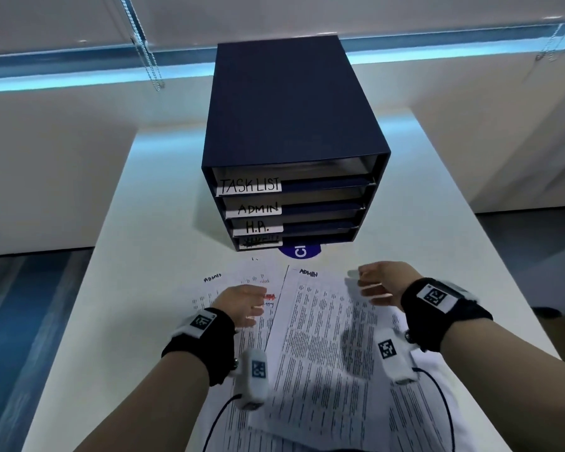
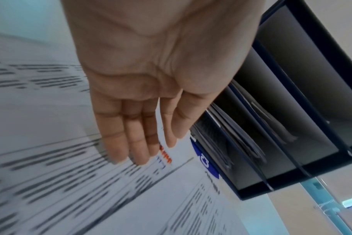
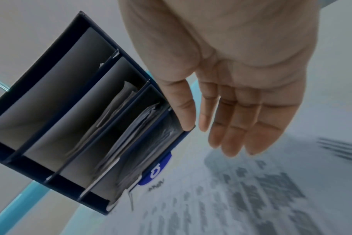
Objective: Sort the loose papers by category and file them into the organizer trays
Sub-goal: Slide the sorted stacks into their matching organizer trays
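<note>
Organizer [image 1: 291, 125]: dark blue, four stacked trays, standing toward the far edge of the surface [image 1: 111, 288], open fronts turned to the person so sheets can slide straight in. Tray labels, top down: TASK LIST [image 1: 250, 184], ADMIN [image 1: 258, 208], H.R. [image 1: 258, 227]; the lowest is scribbled over and unreadable. The wrist views show sheets already in the lower trays.

Papers [image 1: 323, 337]: loose printed sheets fanned and overlapping on the near part of the surface, just before the organizer. Two visible headings read ADMIN, likely left face-up so the category can be read at a glance.

Left hand [image 1: 242, 303]: fingers straight and together, palm down over the left sheets, holding nothing; whether it touches paper cannot be told.

Right hand [image 1: 382, 282]: fingers loosely extended, holding nothing, above the right sheet's far corner, probably to gather it.

Blue sticker [image 1: 300, 251]: round, partly under the organizer.
</note>
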